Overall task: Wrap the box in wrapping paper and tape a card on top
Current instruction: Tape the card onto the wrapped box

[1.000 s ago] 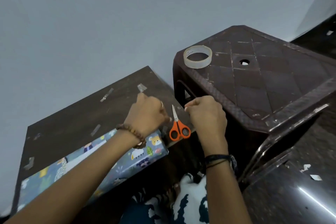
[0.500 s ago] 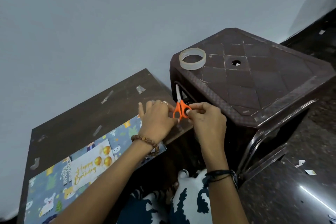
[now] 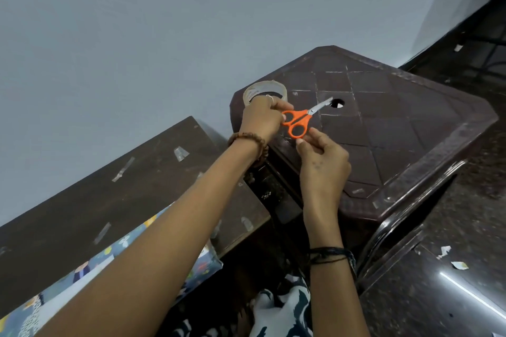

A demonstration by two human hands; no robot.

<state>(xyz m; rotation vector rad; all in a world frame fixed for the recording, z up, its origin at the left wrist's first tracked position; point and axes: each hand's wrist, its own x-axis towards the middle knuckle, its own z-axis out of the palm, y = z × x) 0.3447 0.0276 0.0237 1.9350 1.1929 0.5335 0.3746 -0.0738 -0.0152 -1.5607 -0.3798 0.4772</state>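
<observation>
My left hand (image 3: 261,120) grips small orange scissors (image 3: 297,121) by the upper handle loop, blades pointing right over the stool top. My right hand (image 3: 323,161) is pinched at the lower loop; I cannot tell whether it holds anything. A roll of clear tape (image 3: 264,88) lies on the stool just behind my left hand. The box in blue cartoon wrapping paper (image 3: 68,282) lies on the low table at the lower left, mostly hidden under my left forearm. The card is not visible.
A dark brown plastic stool (image 3: 397,131) with a centre hole stands on the right. A low dark wooden table (image 3: 109,200) with several stuck tape scraps sits to its left, against a grey wall. Paper scraps (image 3: 451,257) lie on the dark floor.
The scissors have been lifted from the table edge up over the stool top, blades now pointing right. Both hands rose with them, and my left arm now covers the card on the box.
</observation>
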